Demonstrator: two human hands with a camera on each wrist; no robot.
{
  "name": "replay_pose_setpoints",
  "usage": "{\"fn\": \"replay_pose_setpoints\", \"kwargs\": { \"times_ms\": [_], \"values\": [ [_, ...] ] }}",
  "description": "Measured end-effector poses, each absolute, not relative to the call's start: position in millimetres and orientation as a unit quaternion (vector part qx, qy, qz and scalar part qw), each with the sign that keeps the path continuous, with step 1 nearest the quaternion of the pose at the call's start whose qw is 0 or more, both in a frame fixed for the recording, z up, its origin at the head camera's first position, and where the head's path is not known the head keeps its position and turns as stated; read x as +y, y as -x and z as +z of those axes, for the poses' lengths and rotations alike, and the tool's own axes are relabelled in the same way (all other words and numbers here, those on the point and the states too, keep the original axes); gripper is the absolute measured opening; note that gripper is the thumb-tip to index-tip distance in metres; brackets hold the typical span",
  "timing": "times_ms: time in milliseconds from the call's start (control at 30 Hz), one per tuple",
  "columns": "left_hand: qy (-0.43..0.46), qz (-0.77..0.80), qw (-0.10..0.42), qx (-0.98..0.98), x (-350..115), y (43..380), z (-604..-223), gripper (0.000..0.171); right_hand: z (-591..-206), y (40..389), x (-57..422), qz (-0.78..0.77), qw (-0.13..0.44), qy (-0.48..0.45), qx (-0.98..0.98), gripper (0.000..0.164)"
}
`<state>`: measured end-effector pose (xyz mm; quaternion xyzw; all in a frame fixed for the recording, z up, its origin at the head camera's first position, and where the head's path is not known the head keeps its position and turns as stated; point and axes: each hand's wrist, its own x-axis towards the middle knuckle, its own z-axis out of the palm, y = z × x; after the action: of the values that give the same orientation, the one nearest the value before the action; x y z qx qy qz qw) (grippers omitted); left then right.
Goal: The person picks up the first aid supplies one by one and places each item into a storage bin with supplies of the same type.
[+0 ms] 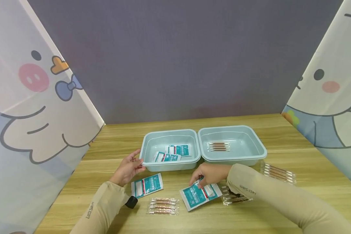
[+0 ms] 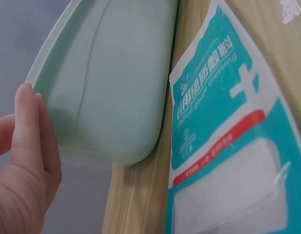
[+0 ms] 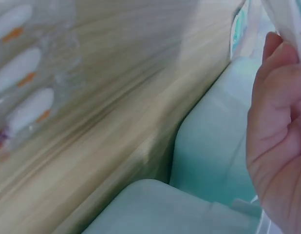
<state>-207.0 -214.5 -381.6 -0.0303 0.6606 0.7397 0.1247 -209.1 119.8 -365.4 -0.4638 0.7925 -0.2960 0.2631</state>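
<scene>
My right hand (image 1: 212,174) pinches the near packet of medical gauze dressing (image 1: 194,196), teal and white with a red stripe, in front of the trays. In the right wrist view, the packet's pale edge (image 3: 289,22) shows at the fingertips. At the near left corner of the left light-blue plastic tray (image 1: 171,167), my left hand (image 1: 128,169) holds the rim between thumb and fingers. Two gauze packets (image 1: 172,157) lie inside that tray. Another gauze packet (image 1: 147,185) lies flat on the table beside the left wrist; the left wrist view shows this packet (image 2: 223,112) close up.
The right light-blue tray (image 1: 234,159) stands against the left one and contains a pack of brown-stemmed cotton swabs (image 1: 218,147). More swab packs lie on the wooden table: one front centre (image 1: 163,206), one partly under the right forearm (image 1: 232,198), one at right (image 1: 278,173).
</scene>
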Motion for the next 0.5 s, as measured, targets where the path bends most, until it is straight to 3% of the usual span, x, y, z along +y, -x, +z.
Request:
{"fn": "replay_pose_setpoints", "kwargs": {
  "times_ms": [500],
  "values": [
    [0.034,0.737,0.124,0.663,-213.5,205.9,-381.7,0.061,-348.5,225.6,126.0,-0.380,0.252,0.394,0.798,0.021]
  ]
}}
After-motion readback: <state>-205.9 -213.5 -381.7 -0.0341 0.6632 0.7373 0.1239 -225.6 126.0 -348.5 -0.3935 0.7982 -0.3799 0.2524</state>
